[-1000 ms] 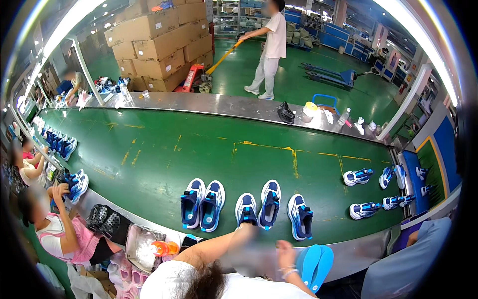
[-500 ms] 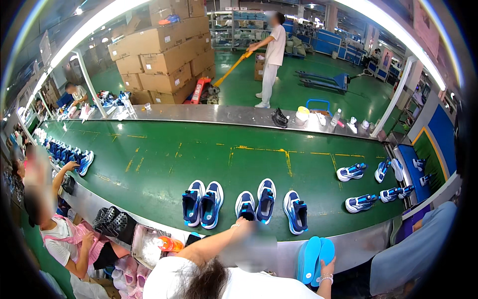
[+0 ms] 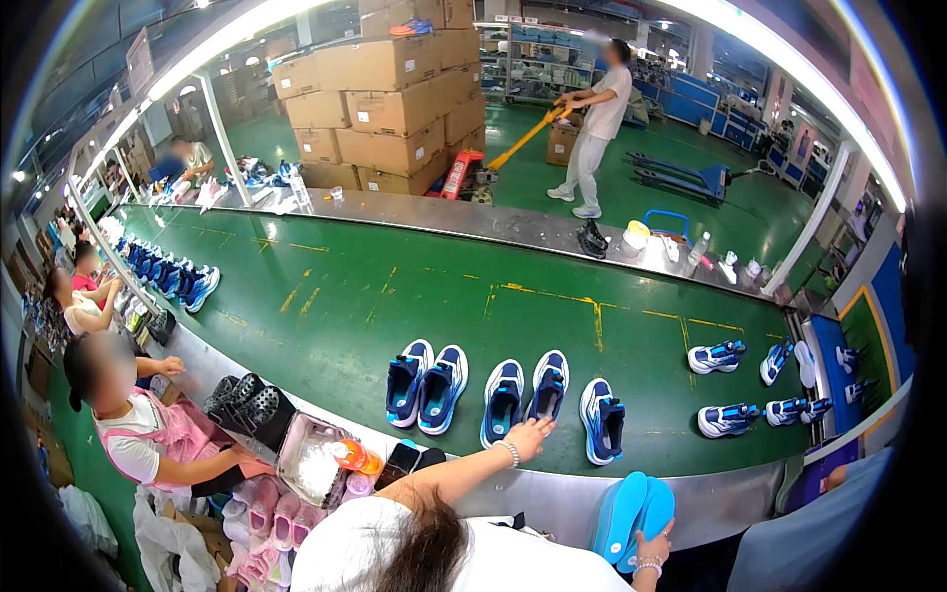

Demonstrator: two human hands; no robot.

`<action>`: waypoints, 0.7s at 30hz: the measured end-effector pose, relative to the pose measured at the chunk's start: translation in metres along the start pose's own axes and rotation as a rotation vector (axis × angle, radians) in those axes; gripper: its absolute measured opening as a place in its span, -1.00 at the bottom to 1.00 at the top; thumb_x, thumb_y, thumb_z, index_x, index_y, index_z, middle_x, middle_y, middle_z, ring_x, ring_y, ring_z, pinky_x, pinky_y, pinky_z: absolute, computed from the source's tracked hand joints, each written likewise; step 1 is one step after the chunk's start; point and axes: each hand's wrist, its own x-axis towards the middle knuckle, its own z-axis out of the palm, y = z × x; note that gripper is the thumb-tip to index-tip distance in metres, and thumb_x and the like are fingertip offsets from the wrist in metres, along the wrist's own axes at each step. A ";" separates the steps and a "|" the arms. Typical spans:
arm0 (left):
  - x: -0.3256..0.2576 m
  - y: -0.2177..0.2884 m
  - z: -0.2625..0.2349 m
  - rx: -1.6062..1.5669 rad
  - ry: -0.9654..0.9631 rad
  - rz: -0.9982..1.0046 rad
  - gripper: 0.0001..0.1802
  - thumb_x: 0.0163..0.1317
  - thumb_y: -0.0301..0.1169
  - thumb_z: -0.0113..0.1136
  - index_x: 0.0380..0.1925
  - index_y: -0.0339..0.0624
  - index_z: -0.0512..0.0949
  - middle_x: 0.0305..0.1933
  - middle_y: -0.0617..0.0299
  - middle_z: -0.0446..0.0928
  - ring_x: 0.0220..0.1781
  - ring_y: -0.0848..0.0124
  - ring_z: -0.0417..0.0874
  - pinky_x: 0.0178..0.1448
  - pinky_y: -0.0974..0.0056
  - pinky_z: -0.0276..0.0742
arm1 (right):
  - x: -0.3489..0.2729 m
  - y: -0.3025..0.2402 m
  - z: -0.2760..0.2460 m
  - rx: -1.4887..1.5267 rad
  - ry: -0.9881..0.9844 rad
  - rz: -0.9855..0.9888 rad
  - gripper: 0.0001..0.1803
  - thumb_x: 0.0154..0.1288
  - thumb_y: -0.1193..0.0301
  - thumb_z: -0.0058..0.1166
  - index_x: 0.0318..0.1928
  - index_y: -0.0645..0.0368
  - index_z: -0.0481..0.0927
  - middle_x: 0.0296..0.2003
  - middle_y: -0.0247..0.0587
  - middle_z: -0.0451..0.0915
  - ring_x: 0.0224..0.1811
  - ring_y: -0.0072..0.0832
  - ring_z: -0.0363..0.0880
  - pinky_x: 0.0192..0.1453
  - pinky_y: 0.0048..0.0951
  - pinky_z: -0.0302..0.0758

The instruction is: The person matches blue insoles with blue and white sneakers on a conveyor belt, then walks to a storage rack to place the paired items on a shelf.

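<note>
Several blue insoles point(image 3: 619, 513) in hand, three shoes point(image 3: 441, 395) look fitted

Nearest, the right hand point(image 3: 653, 546) clasps those insoles beside the metal ledge point(image 3: 538, 485); ahead, the left hand point(image 3: 528, 441), spread and gripping nothing, hovers at the heel of a grey-lined shoe point(image 3: 549, 380) that seems unfitted, perhaps like its right-hand neighbour point(image 3: 597, 409); farther off on the green belt point(image 3: 330, 340), other shoes point(image 3: 715, 357) hide their insides
</note>
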 end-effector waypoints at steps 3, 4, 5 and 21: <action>0.017 -0.004 0.015 0.063 -0.159 -0.053 -0.50 0.00 -0.34 0.03 0.01 -0.13 0.22 0.14 0.16 0.11 -0.08 0.22 0.39 -0.18 0.16 0.46 | 0.003 0.003 -0.007 0.055 0.073 -0.012 -0.07 -0.08 0.27 0.14 0.23 0.02 -0.17 -0.24 0.12 0.45 -0.23 -0.11 0.45 -0.13 -0.25 0.37; 0.031 -0.006 0.029 0.037 -0.149 -0.062 -0.58 0.03 -0.36 -0.01 -0.07 -0.18 0.26 0.04 0.06 0.24 -0.18 0.18 0.47 -0.23 0.16 0.48 | -0.002 0.001 -0.015 0.104 0.128 -0.009 -0.11 -0.06 0.29 0.12 0.22 0.03 -0.14 -0.26 0.11 0.46 -0.25 -0.10 0.46 -0.14 -0.25 0.37; 0.033 -0.008 0.034 -0.062 -0.076 -0.152 -0.63 0.03 -0.37 -0.02 -0.12 -0.20 0.28 -0.01 0.02 0.28 -0.21 0.16 0.48 -0.23 0.16 0.47 | -0.005 0.000 -0.021 0.146 0.177 -0.023 -0.16 -0.04 0.31 0.11 0.21 0.04 -0.10 -0.29 0.10 0.47 -0.26 -0.10 0.46 -0.15 -0.24 0.37; 0.013 0.042 0.027 -0.513 0.602 -0.571 -0.29 -0.15 -0.36 0.21 0.04 -0.16 0.10 0.18 0.01 0.03 0.17 0.08 0.12 0.21 0.18 0.09 | 0.011 -0.163 -0.045 0.785 -0.810 -0.506 -0.74 0.04 0.34 0.06 -0.30 0.25 0.45 -0.61 -0.28 0.48 -0.65 -0.56 0.44 -0.64 -0.59 0.30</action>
